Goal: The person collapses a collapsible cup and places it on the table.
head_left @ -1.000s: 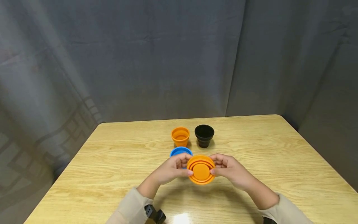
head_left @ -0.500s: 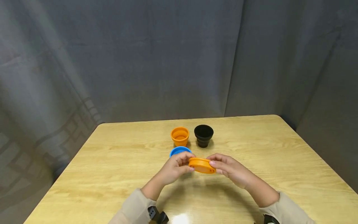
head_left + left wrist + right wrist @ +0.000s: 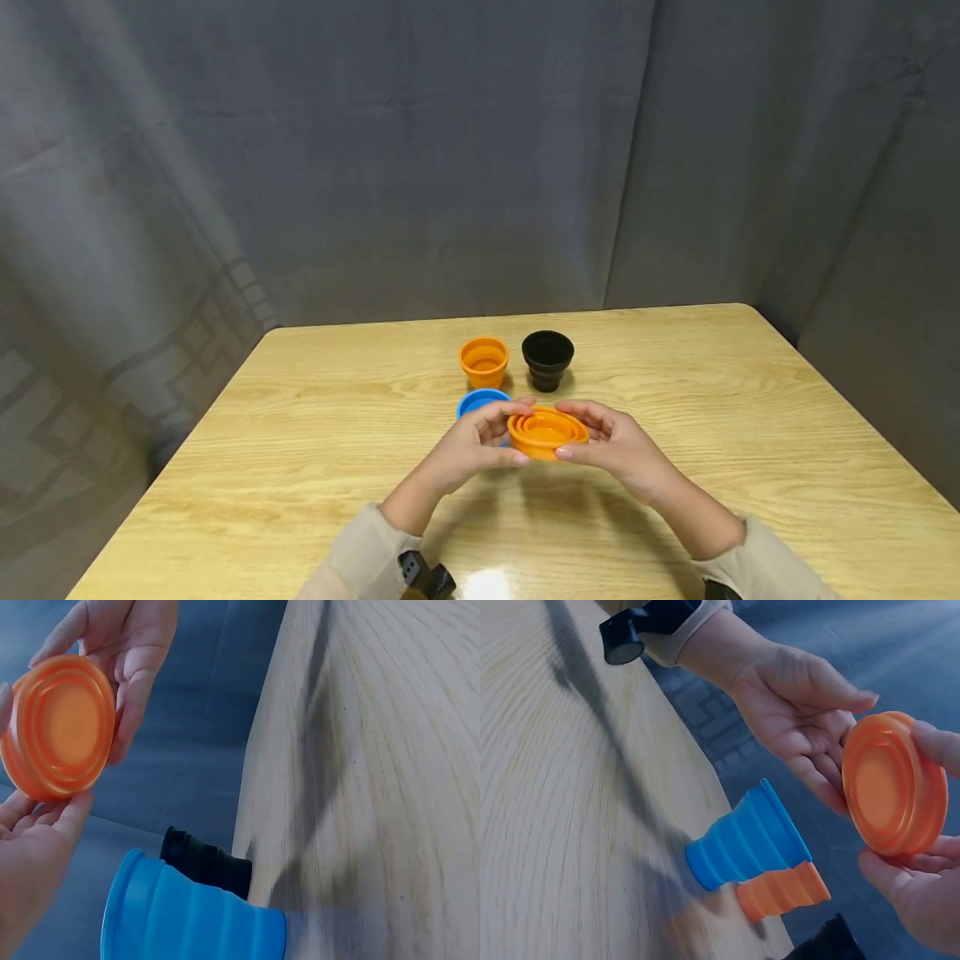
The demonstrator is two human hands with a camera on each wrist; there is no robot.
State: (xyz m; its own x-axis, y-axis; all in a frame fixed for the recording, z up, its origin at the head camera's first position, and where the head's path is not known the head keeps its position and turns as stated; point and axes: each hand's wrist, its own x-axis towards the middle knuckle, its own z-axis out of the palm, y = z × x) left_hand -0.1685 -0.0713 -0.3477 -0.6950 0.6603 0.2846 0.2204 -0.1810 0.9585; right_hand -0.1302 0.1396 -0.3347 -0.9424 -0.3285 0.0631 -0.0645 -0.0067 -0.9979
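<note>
A flattened orange collapsible cup (image 3: 548, 433) is held up off the table between both hands. The left hand (image 3: 467, 450) pinches its left rim with thumb below and fingers above. On the right rim, the right hand (image 3: 626, 450) grips it the same way. The cup's inner rings face up towards the head camera. From below, the left wrist view shows the cup's round base (image 3: 71, 724). Just behind the left fingers stands a blue collapsible cup (image 3: 482, 400), partly hidden by that hand; the right wrist view shows it upright and extended.
Farther back on the wooden table (image 3: 315, 433) stand an extended orange cup (image 3: 483, 360) and, to its right, a black cup (image 3: 547, 358). Grey curtains (image 3: 450, 167) hang behind the table. A black wrist camera (image 3: 423, 575) sits at the left sleeve.
The flattened orange cup has tipped from showing its base to showing its inner rings upward. The right thumb has shifted to the near lower rim. The standing cups have not moved.
</note>
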